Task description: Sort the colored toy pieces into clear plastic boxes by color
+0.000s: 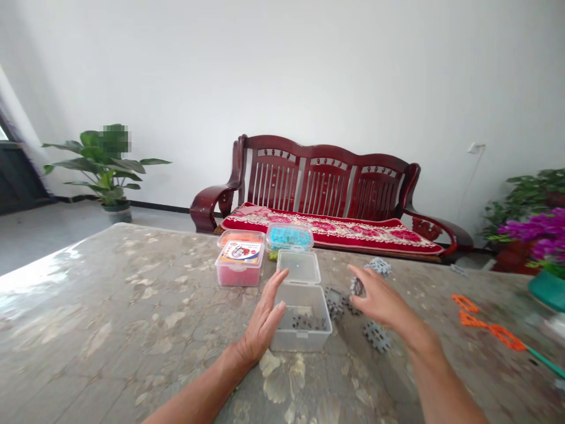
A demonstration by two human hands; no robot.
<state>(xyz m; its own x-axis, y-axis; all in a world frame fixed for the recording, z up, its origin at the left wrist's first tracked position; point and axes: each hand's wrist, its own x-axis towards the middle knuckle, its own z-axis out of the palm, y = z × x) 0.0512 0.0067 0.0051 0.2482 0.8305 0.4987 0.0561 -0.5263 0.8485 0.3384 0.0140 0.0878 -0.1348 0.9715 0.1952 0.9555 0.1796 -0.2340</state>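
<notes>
My left hand lies along the left side of a clear plastic box, fingers stretched out and thumb over its rim. The box's lid is folded back, and small grey bits lie on its floor. To the right, my right hand is curved, with a dark grey toothed building piece between thumb and forefinger. Around it on the table are more grey toothed pieces: a squarish one against the box, one nearer me, and a lighter one behind the hand.
Behind the open box stand a box with pink contents, one with orange contents and one with blue pieces. Orange linked pieces and a green stick lie right. A wooden bench stands beyond the table.
</notes>
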